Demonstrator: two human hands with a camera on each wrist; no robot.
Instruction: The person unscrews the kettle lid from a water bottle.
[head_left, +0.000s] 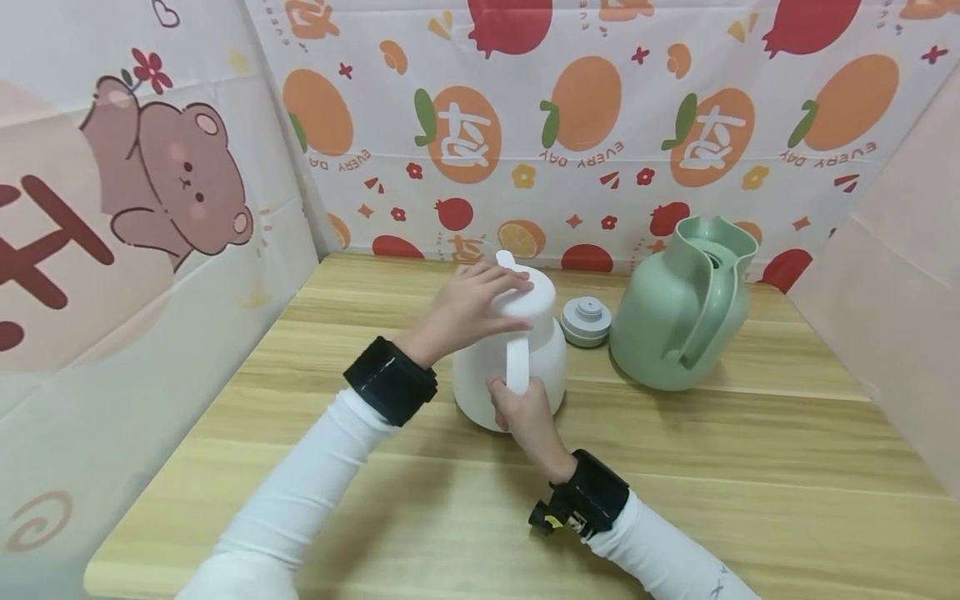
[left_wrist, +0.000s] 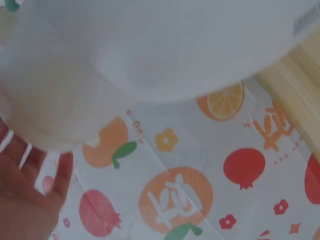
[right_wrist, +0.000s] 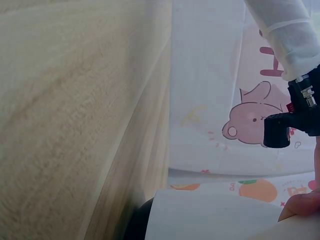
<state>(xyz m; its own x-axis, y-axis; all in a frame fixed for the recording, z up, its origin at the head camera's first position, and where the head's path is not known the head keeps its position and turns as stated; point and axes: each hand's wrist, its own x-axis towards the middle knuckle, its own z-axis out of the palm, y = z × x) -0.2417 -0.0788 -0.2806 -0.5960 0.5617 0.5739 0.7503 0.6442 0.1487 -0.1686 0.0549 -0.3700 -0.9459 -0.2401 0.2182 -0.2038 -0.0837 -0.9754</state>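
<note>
A white jug stands upright on the table, its handle facing me. My left hand holds the white lid from the left, with fingers across the top and thumb near the handle. In the left wrist view, that hand's fingers reach the edge of the white top. Low on the handle, my right hand grips it. The right wrist view shows only the right thumb by the white jug body; the other fingers are hidden.
Right of the jug, a grey round stopper sits on the wooden table. Beside it stands a green jug, open at the top. Printed cloth hangs behind the table and along both sides.
</note>
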